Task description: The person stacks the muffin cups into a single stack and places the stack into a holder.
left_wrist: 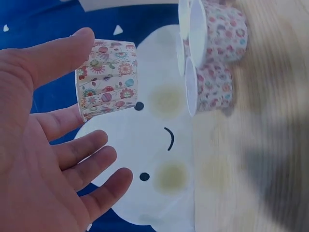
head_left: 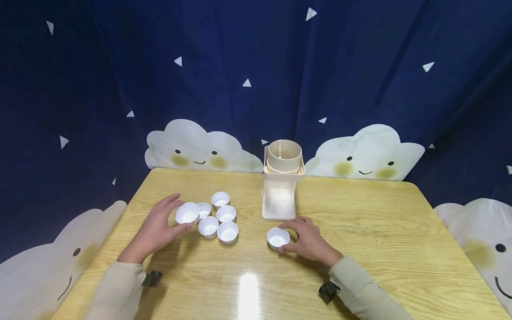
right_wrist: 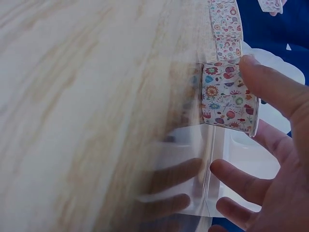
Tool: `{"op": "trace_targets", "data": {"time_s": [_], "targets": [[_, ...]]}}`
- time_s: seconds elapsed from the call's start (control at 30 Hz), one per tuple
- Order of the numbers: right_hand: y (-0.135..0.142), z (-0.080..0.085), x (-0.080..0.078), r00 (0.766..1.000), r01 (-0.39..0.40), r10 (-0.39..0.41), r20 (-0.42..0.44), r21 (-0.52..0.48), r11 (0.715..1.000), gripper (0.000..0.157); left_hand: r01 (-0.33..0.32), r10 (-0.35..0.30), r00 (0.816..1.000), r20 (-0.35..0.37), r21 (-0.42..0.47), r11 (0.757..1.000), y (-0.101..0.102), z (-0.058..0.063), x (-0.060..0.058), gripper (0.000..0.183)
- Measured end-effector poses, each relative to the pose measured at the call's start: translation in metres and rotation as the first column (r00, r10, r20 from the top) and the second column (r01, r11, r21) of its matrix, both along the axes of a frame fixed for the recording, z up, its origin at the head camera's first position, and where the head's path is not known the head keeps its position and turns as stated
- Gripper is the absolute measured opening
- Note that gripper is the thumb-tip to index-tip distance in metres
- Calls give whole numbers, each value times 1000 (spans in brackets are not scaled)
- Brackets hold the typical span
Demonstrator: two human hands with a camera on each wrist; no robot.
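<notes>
My left hand (head_left: 162, 229) pinches a paper baking cup (head_left: 187, 213) by its rim between thumb and finger, and the left wrist view has this cup (left_wrist: 108, 79) raised off the table, its side printed with flowers. Just right of it, several matching cups (head_left: 227, 232) stand grouped upright on the table, white inside. With thumb and fingers my right hand (head_left: 310, 240) pinches another cup (head_left: 278, 238) by the rim. In the right wrist view that cup (right_wrist: 227, 96) has its base down at the tabletop. The remaining right fingers (right_wrist: 244, 181) are spread beside it.
A cream plastic holder (head_left: 280, 195) with a round cylinder (head_left: 285, 156) on top stands at the table's back middle, behind the right hand. The wooden table (head_left: 360, 222) is bordered by white cloud-shaped panels (head_left: 372, 153) and a dark blue curtain (head_left: 224, 40).
</notes>
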State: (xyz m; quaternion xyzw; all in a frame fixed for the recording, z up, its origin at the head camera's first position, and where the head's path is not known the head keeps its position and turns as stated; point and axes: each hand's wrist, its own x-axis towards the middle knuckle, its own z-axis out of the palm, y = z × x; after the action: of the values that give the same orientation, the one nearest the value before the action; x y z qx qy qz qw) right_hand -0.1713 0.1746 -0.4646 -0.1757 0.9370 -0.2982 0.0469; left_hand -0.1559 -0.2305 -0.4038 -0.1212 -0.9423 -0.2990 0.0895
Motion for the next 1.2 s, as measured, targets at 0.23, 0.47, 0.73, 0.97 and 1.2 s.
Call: {"op": "trace_targets", "data": {"time_s": [0.23, 0.47, 0.73, 0.97, 1.2], "targets": [[0, 0, 1, 1000, -3, 3, 4, -8, 1000, 54, 27, -28, 1000, 11, 15, 1000, 10, 0, -3, 58], [0, 0, 1, 1000, -6, 6, 7, -3, 1000, 54, 52, -53, 998, 22, 50, 997, 19, -6, -6, 57], [0, -1, 0, 1000, -5, 5, 11, -12, 1000, 53, 89, -91, 996, 16, 114, 990, 39, -7, -11, 54], [2, -2, 2, 1000, 6, -6, 15, -29, 1000, 53, 152, -151, 988, -19, 131, 980, 63, -1, -10, 56], [0, 0, 2, 1000, 1, 0, 16, -29, 1000, 53, 188, -186, 982, -24, 77, 979, 78, 1, -5, 58]]}}
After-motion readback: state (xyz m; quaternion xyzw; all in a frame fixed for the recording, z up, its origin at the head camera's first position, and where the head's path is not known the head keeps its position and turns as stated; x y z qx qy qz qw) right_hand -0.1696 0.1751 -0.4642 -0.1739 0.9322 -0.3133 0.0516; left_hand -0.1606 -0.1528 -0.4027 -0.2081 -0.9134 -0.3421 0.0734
